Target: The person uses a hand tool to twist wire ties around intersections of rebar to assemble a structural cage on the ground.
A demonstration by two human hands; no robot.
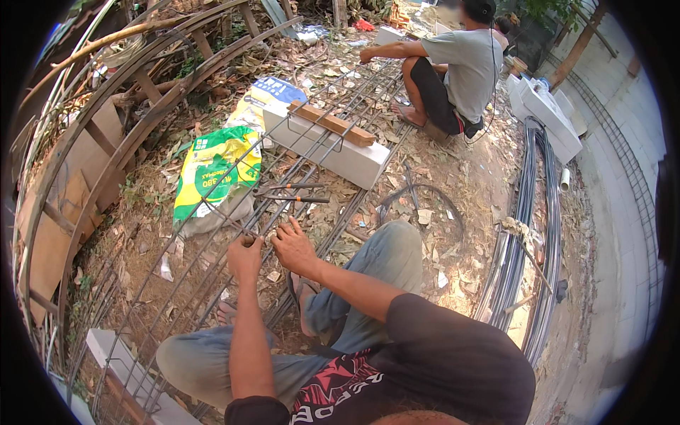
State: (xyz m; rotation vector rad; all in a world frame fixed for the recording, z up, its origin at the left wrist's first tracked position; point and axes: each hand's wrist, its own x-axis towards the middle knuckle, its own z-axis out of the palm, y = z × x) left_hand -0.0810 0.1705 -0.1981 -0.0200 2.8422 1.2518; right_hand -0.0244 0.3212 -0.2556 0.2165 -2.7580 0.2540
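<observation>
A long rebar cage (202,268) of thin steel bars and stirrups runs across the ground in front of my legs. My left hand (245,259) is closed at one of its bars, thumb and fingers pinched together; what they grip is too small to make out. Close beside it, my right hand (293,248) bends its fingers onto the bars in a pinch, and anything between them is hidden. Just beyond my hands, end-cutting pincers (297,199) with black and orange handles lie across the cage.
White blocks (333,152) prop the cage, a wooden batten (331,123) on top. A green and yellow sack (216,170) lies left. Coiled wire (425,212) and bundled steel rods (528,234) lie right. Another person (460,67) squats at the cage's far end. A curved wooden frame (106,142) stands left.
</observation>
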